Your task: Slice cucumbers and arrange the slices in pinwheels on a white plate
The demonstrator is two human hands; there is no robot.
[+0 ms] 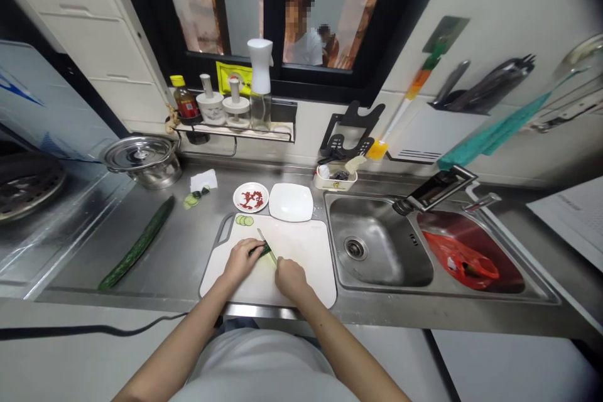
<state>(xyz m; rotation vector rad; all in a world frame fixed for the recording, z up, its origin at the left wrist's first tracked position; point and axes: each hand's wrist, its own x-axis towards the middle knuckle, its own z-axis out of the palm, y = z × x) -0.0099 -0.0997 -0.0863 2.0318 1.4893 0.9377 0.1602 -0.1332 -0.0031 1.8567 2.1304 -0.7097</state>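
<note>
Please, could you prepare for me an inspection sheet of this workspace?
Surface: steel counter, with a white cutting board on it.
Job's things: cucumber piece, knife and cucumber slices on the board; long cucumber to its left.
Clutter: green scraps beside white paper; red bag in the sink.
Grips: left grip on the cucumber piece; right grip around the knife's handle.
Cables: dark cord at lower left; its use cannot be told.
Surroundings: lidded pot, window.

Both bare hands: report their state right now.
Left hand: closed, holding the dark green cucumber piece.
Right hand: closed, holding the narrow knife with a metal blade.
</note>
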